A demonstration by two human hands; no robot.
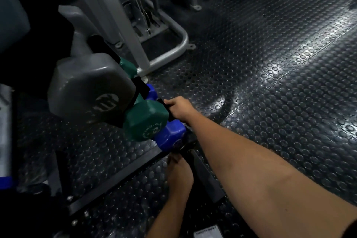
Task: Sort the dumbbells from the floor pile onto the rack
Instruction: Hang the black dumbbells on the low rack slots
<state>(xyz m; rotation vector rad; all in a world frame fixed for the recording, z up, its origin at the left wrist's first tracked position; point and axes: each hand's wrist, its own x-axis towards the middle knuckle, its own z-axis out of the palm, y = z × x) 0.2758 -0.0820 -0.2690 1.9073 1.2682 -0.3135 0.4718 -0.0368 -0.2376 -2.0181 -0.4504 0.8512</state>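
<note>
A blue dumbbell [170, 136] lies on the lowest slot of a slanted black rack [116, 172], right of a green dumbbell [144, 121] and a large grey dumbbell [90, 87]. My right hand [178, 109] reaches in from the lower right, its fingers curled over the blue dumbbell's handle between the two blue heads. My left hand [179, 172] is lower and in shadow, with its fingertips up against the dark rack part just under the near blue head. Its grip is hidden.
A grey machine frame [173, 52] with a curved base stands behind the rack. Dark studded rubber floor [270, 83] spreads to the right. Another blue object [5, 179] shows at the left edge. A white label [205, 233] lies at the bottom.
</note>
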